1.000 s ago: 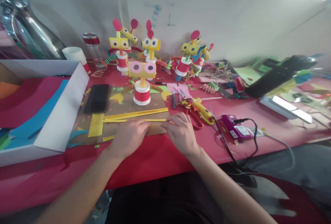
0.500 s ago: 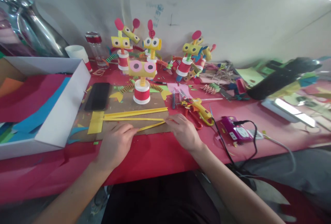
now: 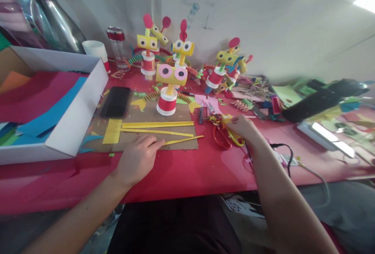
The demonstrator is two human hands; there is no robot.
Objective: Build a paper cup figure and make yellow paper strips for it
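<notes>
My left hand (image 3: 140,158) is closed in a pinch on a narrow yellow paper strip (image 3: 184,140), whose free end points right past the cardboard edge. Two more yellow strips (image 3: 158,125) lie on the cardboard sheet (image 3: 114,145) above it, beside a yellow paper rectangle (image 3: 112,131). At the right, my right hand (image 3: 246,129) has its fingers around the yellow glue gun (image 3: 225,118), which it mostly covers. Red-handled scissors (image 3: 220,138) lie just left of that hand. A cup figure (image 3: 167,103) with pink-ringed eyes and spring arms stands behind the strips.
Further cup figures (image 3: 148,63) stand along the wall. On the left are a white box (image 3: 84,113) of coloured paper, a phone (image 3: 115,102), a paper cup (image 3: 95,49), a glass jar (image 3: 118,52) and a steel jug (image 3: 55,15). A cable (image 3: 319,177) runs over the table's right front.
My right hand has left the strip's end and moved right onto the glue gun. My left hand keeps its pinch on the strip. The view has shifted slightly.
</notes>
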